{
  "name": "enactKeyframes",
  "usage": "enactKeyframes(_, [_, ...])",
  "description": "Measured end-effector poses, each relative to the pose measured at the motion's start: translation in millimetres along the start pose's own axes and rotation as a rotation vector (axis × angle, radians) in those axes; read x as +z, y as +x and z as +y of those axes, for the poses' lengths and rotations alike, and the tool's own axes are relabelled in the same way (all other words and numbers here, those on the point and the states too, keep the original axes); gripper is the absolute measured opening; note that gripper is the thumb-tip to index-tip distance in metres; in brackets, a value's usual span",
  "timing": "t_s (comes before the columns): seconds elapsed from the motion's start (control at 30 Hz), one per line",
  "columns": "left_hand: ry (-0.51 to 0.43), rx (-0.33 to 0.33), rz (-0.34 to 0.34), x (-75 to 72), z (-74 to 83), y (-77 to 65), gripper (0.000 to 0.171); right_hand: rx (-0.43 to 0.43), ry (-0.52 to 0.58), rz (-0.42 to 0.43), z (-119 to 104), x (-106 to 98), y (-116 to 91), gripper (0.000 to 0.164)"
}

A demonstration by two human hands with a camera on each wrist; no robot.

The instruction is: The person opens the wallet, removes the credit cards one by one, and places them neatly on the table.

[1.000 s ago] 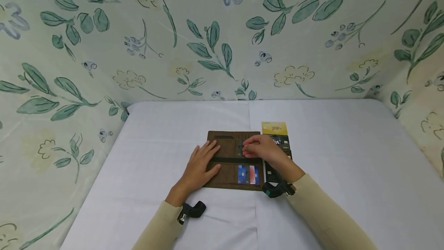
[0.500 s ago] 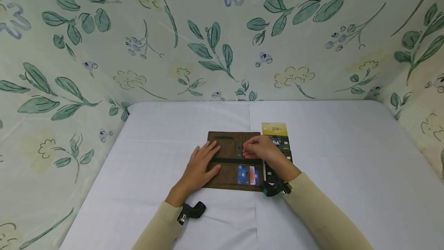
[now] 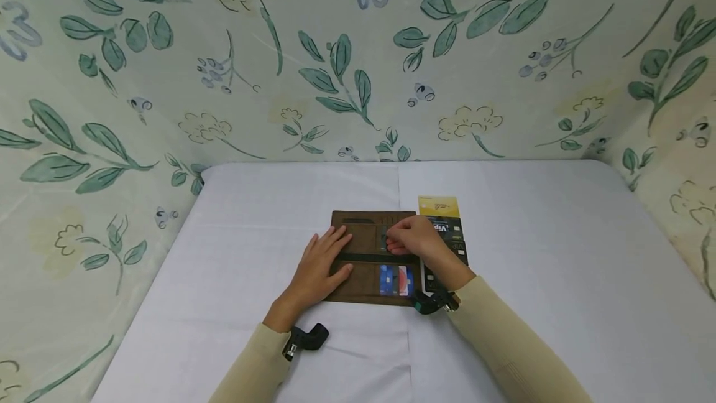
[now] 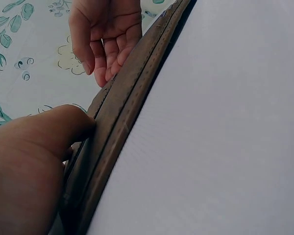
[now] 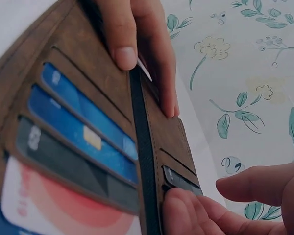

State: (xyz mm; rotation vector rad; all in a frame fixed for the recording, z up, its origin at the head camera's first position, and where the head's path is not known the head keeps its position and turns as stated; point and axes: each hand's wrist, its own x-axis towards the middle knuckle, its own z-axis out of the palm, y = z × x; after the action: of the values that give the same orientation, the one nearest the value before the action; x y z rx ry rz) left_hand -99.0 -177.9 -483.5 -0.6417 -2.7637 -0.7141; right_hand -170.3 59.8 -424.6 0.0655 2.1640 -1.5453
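A brown leather wallet (image 3: 360, 239) lies unfolded on the white cloth, a dark band across its middle. My left hand (image 3: 320, 267) rests on its left side, fingers spread over the upper half and thumb on the lower. At the upper right slots, the fingertips of my right hand (image 3: 418, 238) touch a dark card (image 5: 181, 180) sitting mostly inside a slot. In the right wrist view the thumb stands apart from those fingers. Several cards (image 3: 397, 280), blue, dark and red-and-white, fill the lower right slots.
Right of the wallet, a yellow card (image 3: 439, 206) and several black cards (image 3: 450, 229) lie overlapped in a column, partly behind my right hand and wrist. White cloth (image 3: 537, 222) covers the table; a floral sheet (image 3: 358, 79) rises behind it.
My right forearm has shifted slightly left, while its fingertips stay at the same slot. The left hand keeps its place on the wallet. The whole head view drifts slightly.
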Motion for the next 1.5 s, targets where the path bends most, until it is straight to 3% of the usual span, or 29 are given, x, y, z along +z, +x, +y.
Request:
enactKeyframes(0.63, [0.003, -0.01, -0.013, -0.3, -0.6, 0.3, 0.058, 0.06, 0.012, -0.009, -7.4, 2.0, 0.7, 0.026])
enactKeyframes(1.03, [-0.003, -0.019, -0.026, 0.8, 0.8, 0.3, 0.058, 0.028, 0.08, -0.02, 1.7, -1.7, -2.6, 0.023])
enactKeyframes(1.5, [0.006, -0.015, -0.019, -0.1, -0.2, 0.2, 0.058, 0.01, 0.033, -0.026, -4.6, 0.7, -2.0, 0.027])
